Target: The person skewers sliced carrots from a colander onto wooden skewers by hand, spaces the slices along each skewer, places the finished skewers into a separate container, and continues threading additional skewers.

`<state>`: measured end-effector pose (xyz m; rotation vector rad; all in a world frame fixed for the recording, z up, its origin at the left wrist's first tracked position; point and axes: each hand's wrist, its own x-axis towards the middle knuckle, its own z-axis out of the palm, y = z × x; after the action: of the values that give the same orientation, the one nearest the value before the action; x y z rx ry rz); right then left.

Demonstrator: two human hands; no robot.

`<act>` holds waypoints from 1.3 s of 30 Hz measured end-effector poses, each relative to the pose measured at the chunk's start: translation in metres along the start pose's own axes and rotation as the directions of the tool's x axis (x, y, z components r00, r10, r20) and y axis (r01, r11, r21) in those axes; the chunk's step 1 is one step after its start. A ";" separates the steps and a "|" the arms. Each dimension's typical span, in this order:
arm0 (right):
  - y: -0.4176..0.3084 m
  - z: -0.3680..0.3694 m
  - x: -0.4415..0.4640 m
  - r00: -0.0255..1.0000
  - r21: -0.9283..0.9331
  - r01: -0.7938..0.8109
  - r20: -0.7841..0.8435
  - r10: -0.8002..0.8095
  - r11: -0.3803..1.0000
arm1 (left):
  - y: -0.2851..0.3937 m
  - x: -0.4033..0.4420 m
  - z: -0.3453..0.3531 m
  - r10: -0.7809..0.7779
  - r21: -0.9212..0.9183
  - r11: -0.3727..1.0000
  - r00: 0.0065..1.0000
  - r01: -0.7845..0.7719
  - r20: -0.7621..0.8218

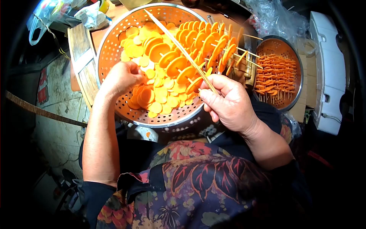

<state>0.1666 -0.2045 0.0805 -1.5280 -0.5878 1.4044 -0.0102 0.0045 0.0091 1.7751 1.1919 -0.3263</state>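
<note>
A large perforated metal colander (pixel 108 45) holds many loose round orange slices (pixel 162 93). Skewers threaded with spaced orange slices (pixel 185 72) lie across its right part. My right hand (pixel 228 101) pinches the lower ends of several bare wooden sticks (pixel 177 45), which slant up and to the left over the colander. At the colander's left side, my left hand (pixel 124 78) has its fingers curled together at the edge of the loose slices. Whatever those fingertips may hold is hidden.
On the right, a smaller perforated bowl (pixel 299 86) holds rows of loaded skewers (pixel 274 74). A white foam box (pixel 329 72) stands beyond it. Clear plastic bags (pixel 280 19) lie at the upper right, and a blue bag (pixel 42 21) at the upper left.
</note>
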 end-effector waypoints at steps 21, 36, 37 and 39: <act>-0.004 0.011 0.003 0.999 -0.119 0.041 0.004 -0.041 0.992 | -0.012 -0.009 0.010 0.003 0.245 0.968 0.981 -0.052 0.196; -0.007 0.019 0.005 0.997 -0.101 0.066 0.045 -0.062 0.993 | -0.009 -0.021 0.043 0.442 0.324 0.819 0.880 -0.474 0.172; -0.008 0.019 0.004 0.996 -0.113 0.071 0.052 -0.066 0.991 | -0.009 -0.021 0.043 0.442 0.323 0.819 0.880 -0.474 0.172; -0.009 0.020 0.004 0.997 -0.077 0.053 0.052 -0.049 0.996 | -0.010 -0.021 0.044 0.430 0.342 0.817 0.886 -0.464 0.174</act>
<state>0.1510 -0.1911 0.0889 -1.5321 -0.7149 1.3989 -0.0175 -0.0423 -0.0057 2.2857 0.6357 -0.3632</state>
